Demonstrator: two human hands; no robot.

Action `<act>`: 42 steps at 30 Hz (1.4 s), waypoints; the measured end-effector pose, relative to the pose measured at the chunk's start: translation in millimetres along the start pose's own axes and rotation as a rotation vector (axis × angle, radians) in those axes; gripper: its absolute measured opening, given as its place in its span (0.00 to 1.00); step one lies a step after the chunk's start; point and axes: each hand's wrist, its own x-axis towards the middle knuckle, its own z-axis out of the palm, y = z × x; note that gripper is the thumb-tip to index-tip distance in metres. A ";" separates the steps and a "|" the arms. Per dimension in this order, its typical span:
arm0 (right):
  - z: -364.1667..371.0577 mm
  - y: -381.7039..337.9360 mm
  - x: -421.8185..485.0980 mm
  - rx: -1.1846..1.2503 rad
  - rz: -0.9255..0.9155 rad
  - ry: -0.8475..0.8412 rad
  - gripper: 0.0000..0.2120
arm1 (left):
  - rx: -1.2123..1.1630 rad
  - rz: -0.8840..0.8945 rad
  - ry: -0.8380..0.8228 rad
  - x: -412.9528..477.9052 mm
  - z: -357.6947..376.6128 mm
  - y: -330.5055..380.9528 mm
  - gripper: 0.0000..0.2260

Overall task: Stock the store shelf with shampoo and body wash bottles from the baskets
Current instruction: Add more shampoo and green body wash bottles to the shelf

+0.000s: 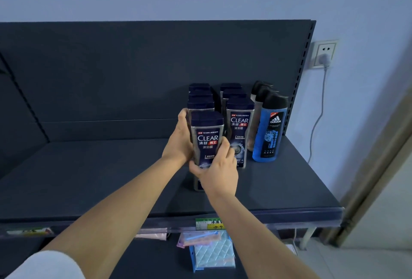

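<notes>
Both hands on front Clear bottle, upright on dark shelf: left hand wraps its left side, right hand grips low front. Second Clear row right; blue Adidas bottle far right.

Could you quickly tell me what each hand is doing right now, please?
Left hand: closed on the front CLEAR bottle, gripping its left side.
Right hand: closed on the same bottle, lower down.
</notes>
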 end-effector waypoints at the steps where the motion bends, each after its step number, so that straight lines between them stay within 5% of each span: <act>1: 1.5 -1.8 -0.5 -0.001 0.000 -0.007 0.45 | 0.035 -0.001 -0.013 0.2 -3.1 -2.5 0.36; 12: 9.0 -3.9 -3.2 0.024 0.034 0.011 0.47 | 0.516 0.022 0.083 -12.0 -36.8 -34.9 0.51; 22: 1.3 2.2 -14.8 0.162 0.046 -0.072 0.55 | 0.951 -0.026 0.221 -58.2 -113.5 -60.1 0.44; 26: -5.7 3.0 -34.5 0.092 0.058 0.081 0.50 | 0.950 -0.066 0.247 -86.2 -143.5 -74.7 0.45; 30: 1.5 -22.5 -66.6 0.067 -0.191 0.206 0.34 | 0.948 -0.101 0.270 -116.4 -178.4 -90.1 0.46; 42: 95.8 -251.1 -218.3 -0.042 -0.865 -0.392 0.24 | 0.994 -0.356 0.371 -310.8 -378.5 -168.6 0.42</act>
